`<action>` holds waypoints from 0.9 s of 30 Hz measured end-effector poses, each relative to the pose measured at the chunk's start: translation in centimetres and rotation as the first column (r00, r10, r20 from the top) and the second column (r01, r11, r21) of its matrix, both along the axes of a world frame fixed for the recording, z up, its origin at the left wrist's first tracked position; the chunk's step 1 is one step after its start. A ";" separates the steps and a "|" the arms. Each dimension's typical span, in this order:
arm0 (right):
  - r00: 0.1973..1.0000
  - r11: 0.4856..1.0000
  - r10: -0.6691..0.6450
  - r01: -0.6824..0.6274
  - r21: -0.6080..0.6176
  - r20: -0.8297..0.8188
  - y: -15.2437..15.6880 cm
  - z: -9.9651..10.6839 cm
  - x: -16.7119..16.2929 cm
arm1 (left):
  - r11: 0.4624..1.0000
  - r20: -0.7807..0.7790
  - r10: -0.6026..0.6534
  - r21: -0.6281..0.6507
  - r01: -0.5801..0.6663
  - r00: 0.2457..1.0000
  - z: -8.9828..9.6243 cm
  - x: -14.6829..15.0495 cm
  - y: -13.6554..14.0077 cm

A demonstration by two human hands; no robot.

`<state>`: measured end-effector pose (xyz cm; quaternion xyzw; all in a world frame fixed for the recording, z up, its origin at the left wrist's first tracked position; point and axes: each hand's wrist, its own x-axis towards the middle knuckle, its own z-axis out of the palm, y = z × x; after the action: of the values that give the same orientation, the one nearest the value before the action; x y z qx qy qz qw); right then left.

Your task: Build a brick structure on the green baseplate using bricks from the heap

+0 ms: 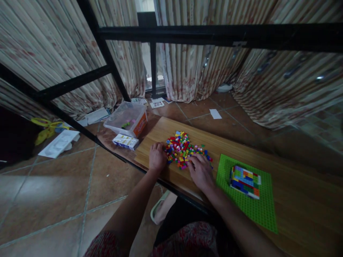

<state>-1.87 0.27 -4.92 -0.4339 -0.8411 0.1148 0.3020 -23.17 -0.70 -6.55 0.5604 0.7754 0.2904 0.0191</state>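
A pile of small coloured bricks (180,144) lies on the wooden tabletop (294,200). My left hand (157,157) rests knuckles-up at the pile's left edge, fingers curled onto the bricks. My right hand (199,170) lies palm-down at the pile's lower right edge, fingertips touching the bricks. Whether either hand pinches a brick is hidden by the fingers. To the right, a green baseplate (257,210) carries a flat multicoloured brick build (245,181).
A clear plastic bin (125,119) with an orange label and a small printed box (125,141) sit at the table's far left end. Black metal frame bars (214,34) cross above. Papers (59,142) lie on the tiled floor; curtains hang behind.
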 end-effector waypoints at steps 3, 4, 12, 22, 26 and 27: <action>1.000 1.000 -0.022 0.022 -0.001 -0.020 1.1 0.3 -1.1 | 1.000 0.006 0.004 0.002 -0.004 1.000 0.1 0.0 0.0; 1.000 1.000 -0.021 0.021 -0.007 -0.014 1.5 0.4 -1.4 | 1.000 0.010 0.003 0.005 -0.003 1.000 0.1 0.0 0.0; 0.997 0.996 -0.008 0.015 -0.090 0.077 2.9 0.2 -2.5 | 0.999 0.006 0.009 0.035 -0.009 1.000 0.0 0.0 0.0; 0.712 0.843 -0.255 -0.168 -0.512 -0.654 -1.6 2.8 0.6 | 0.999 0.002 0.005 0.046 -0.005 1.000 -0.1 -0.3 0.1; 0.542 0.738 -0.411 -0.275 -0.617 -0.733 -4.2 4.1 2.5 | 0.998 -0.015 -0.004 0.056 0.005 1.000 0.0 -0.6 0.2; 0.504 0.712 -0.444 -0.303 -0.633 -0.741 -4.7 4.3 3.1 | 0.998 -0.021 -0.007 0.057 0.008 1.000 0.0 -0.7 0.3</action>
<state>1.22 -4.46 -0.61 -0.4337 -0.4446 0.6080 0.4946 -23.90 -0.40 -6.57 0.5666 0.7650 0.3062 -0.0039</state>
